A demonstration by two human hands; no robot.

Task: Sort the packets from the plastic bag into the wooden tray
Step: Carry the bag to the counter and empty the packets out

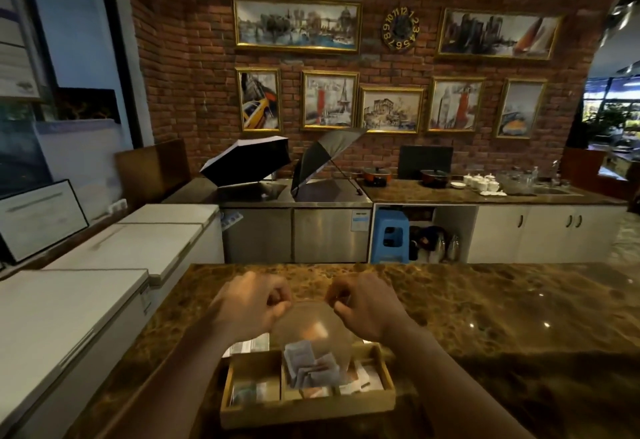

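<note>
A clear plastic bag point(309, 331) hangs between my two hands above a wooden tray point(306, 409) on the marble counter. My left hand point(251, 303) pinches the bag's top edge on the left; my right hand point(363, 302) pinches it on the right. Several grey packets point(310, 367) lie in the bottom of the bag, over the tray's middle compartment. The tray has compartments side by side; the left one holds packets point(254, 392) and the right one holds pale packets point(363, 379). The picture is blurred, so packet labels are unreadable.
The brown marble counter point(485, 317) stretches right and forward. White chest freezers point(69, 300) stand to the left. Behind are steel cabinets with two open umbrellas point(249, 161), a blue stool point(391, 236) and a brick wall with pictures.
</note>
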